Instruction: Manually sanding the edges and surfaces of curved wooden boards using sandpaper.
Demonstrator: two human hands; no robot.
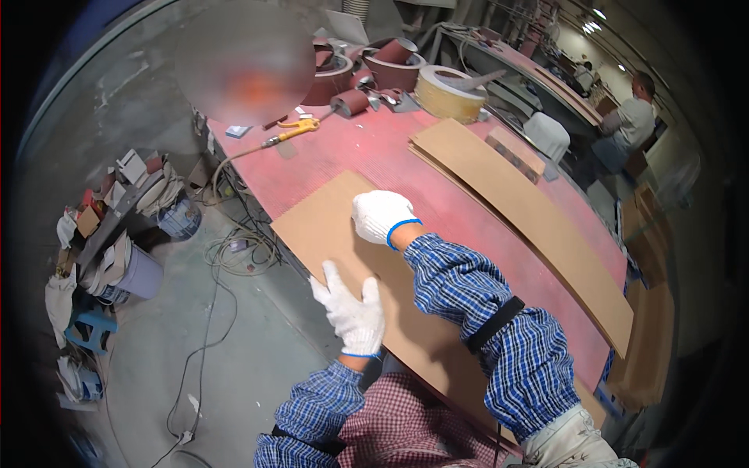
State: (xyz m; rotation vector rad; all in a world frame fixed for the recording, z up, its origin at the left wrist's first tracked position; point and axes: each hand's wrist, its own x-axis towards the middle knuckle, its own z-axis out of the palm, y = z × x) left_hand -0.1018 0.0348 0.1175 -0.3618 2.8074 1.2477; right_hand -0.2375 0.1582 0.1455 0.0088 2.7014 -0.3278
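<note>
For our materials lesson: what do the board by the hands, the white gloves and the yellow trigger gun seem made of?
Board: probably matte fibreboard; its tan face shows no grain.
White gloves: likely knitted cotton, matte, from the textured, fabric-like surface.
Yellow trigger gun: smooth plastic or painted metal; its uniform bright colour leaves this open.

the white-gloved left hand (348,310) reaches in from the near side, fingers spread, thumb apart to the right. farther off, the gloved right hand (384,217) is curled, fingertips hidden, its forearm (459,273) slanting in from the near right.
</note>
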